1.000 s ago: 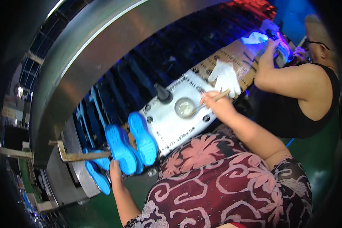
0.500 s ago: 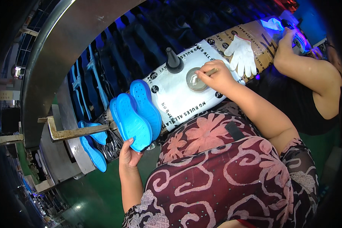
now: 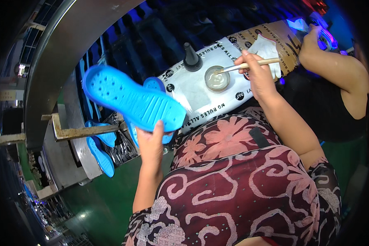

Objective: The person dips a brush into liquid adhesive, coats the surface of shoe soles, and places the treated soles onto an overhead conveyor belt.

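Note:
My left hand [image 3: 151,139] is closed on the heel end of a blue shoe sole [image 3: 131,98], holding it up and tilted above the other soles. Small holes dot its wide end, and ridges cross the rest. In my right hand [image 3: 256,74] is a wooden-handled brush [image 3: 250,64], gripped like a pen. The bristle end rests at a small round clear dish [image 3: 217,78] with a pale, wet substance in it. More blue soles [image 3: 154,84] lie beneath the raised one, partly hidden. Just left of the dish stands a black cone-nozzled bottle [image 3: 192,58].
White printed sheeting [image 3: 192,94] covers the work surface under the dish. A white glove [image 3: 266,49] lies on brown cardboard [image 3: 287,39]. Blue soles [image 3: 100,158] sit at the left by a metal bracket [image 3: 86,131]. A co-worker's arm [image 3: 336,74] is at the right.
My left hand has lifted one blue sole off the others and swung it leftward. My right hand has drawn back to the right, and the brush now lies flatter over the dish.

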A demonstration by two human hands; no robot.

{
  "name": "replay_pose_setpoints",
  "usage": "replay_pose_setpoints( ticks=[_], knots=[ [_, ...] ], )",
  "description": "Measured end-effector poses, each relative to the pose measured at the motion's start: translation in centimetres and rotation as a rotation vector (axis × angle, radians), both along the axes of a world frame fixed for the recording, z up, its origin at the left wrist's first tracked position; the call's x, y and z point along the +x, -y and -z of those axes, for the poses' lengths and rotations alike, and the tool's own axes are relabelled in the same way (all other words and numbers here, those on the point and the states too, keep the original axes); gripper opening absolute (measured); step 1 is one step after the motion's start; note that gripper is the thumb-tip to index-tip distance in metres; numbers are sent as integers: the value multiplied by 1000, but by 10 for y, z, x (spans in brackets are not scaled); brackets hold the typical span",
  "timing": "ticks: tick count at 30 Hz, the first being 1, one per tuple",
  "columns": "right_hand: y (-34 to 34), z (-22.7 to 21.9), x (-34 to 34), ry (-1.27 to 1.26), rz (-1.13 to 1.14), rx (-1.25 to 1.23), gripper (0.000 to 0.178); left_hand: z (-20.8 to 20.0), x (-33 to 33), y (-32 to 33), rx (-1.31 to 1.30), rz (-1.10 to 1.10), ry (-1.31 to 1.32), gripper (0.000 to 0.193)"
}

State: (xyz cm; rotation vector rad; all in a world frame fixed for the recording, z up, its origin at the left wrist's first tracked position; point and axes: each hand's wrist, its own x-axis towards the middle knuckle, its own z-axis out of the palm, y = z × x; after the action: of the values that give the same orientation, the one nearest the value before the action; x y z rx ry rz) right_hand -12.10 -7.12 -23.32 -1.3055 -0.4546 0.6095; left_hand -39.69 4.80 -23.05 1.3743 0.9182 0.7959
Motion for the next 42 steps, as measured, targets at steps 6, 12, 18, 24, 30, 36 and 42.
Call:
replay_pose_setpoints(
  ticks=[6, 12, 18, 24, 30, 36, 42],
  knots=[
    [11, -29, -26, 113, -159, 100, 35, -13, 31, 9, 249, 41, 23, 44],
    [11, -51, -56, 789, -214, 125, 24, -26, 44, 18, 492, 34, 36, 39],
    [2, -45, -58, 1067, -192, 158, 22, -28, 47, 22, 634, 72, 78, 33],
    [7, -48, -54, 1071, -150, 79, 25, -22, 43, 15, 795, 70, 53, 33],
    [-1, -50, -57, 1068, -174, 137, 25, -22, 43, 18, 747, 91, 45, 33],
    [3, -48, -52, 1142, -186, 33, 22, -15, 40, 13, 839, 100, 55, 34],
    [2, -51, -57, 1161, -192, 114, 22, -15, 45, 18, 789, 52, 87, 31]
  ],
)
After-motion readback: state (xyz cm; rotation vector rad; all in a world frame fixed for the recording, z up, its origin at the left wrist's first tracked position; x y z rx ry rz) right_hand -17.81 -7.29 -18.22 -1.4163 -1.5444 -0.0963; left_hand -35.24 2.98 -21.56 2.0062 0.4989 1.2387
